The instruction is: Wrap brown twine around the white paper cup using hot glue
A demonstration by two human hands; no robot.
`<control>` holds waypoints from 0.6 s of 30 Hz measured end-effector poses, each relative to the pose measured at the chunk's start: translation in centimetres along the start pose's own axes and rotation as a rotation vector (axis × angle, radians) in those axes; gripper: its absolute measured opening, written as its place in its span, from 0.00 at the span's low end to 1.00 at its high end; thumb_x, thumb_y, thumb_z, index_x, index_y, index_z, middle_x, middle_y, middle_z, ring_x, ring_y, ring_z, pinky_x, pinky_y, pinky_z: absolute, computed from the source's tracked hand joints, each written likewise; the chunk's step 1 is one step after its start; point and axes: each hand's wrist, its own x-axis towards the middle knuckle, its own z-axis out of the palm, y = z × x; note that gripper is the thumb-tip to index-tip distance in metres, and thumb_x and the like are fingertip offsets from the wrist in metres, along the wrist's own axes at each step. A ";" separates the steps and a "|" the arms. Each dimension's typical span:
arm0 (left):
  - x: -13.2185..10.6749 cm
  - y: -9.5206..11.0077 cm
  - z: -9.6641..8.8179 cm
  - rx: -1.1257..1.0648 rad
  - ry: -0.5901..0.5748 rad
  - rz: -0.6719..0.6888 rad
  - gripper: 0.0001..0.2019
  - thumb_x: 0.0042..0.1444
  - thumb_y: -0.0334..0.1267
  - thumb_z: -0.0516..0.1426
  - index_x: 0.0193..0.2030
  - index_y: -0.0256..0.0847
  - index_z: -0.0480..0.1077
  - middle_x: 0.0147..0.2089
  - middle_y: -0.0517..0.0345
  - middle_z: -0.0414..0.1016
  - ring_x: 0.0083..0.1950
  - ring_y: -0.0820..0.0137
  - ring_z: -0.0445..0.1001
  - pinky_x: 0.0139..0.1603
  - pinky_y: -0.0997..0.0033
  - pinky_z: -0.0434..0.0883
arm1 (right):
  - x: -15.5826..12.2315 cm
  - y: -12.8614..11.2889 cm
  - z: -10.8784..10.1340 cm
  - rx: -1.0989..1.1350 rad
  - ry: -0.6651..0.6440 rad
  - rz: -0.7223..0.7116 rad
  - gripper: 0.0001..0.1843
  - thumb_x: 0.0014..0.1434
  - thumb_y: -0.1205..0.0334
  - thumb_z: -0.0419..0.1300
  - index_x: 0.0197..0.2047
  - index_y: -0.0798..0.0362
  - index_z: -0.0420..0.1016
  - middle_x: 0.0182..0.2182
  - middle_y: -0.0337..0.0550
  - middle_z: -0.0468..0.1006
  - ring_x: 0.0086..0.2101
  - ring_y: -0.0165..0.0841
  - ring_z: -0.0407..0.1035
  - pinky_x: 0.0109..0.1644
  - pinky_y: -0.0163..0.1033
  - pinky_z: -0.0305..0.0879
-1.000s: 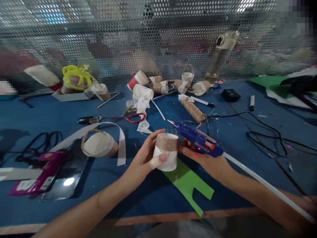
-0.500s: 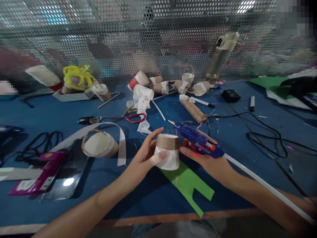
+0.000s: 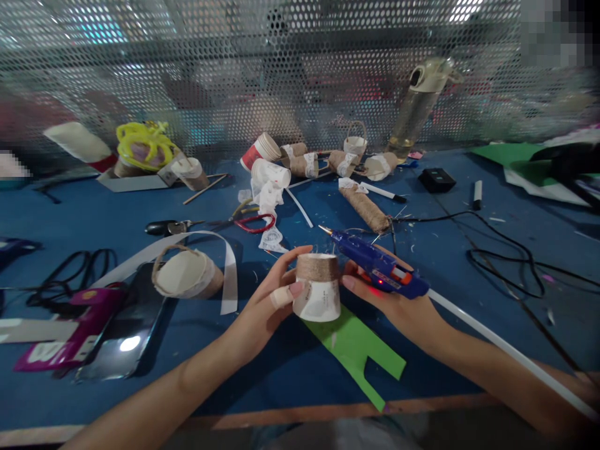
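My left hand [image 3: 276,294], with a bandage on its thumb, grips a white paper cup [image 3: 319,301] from the left side. The cup is upside down, its narrow end up, and brown twine [image 3: 317,267] is wound around that upper part. In my right hand [image 3: 398,303] is a blue hot glue gun [image 3: 375,259], its nozzle pointing up and left beyond the cup and apart from it. A red light glows on the gun, and a long white glue stick [image 3: 497,347] trails from its back. Fingertips of my right hand come close to the cup's right side; I cannot tell whether they touch.
Green felt [image 3: 351,344] lies under the cup. Leftward are a twine-trimmed basket [image 3: 187,275], a phone [image 3: 126,331] and a purple glue gun [image 3: 84,325]. Farther back lie red-handled scissors [image 3: 255,223], white lace [image 3: 269,215], a twine roll [image 3: 363,206] and a water bottle [image 3: 415,112].
My left thumb has shifted back toward the cup's left edge, and the cup has turned slightly. The glue gun stays almost where it was.
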 end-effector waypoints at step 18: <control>0.0 -0.5 0.5 0.075 -0.016 0.102 0.24 0.58 0.43 0.68 0.61 0.57 0.70 0.56 0.56 0.78 0.55 0.59 0.76 0.51 0.65 0.71 | -0.8 -0.3 0.9 0.039 0.027 0.065 0.21 0.42 0.60 0.76 0.39 0.47 0.74 0.31 0.37 0.80 0.33 0.36 0.76 0.42 0.43 0.79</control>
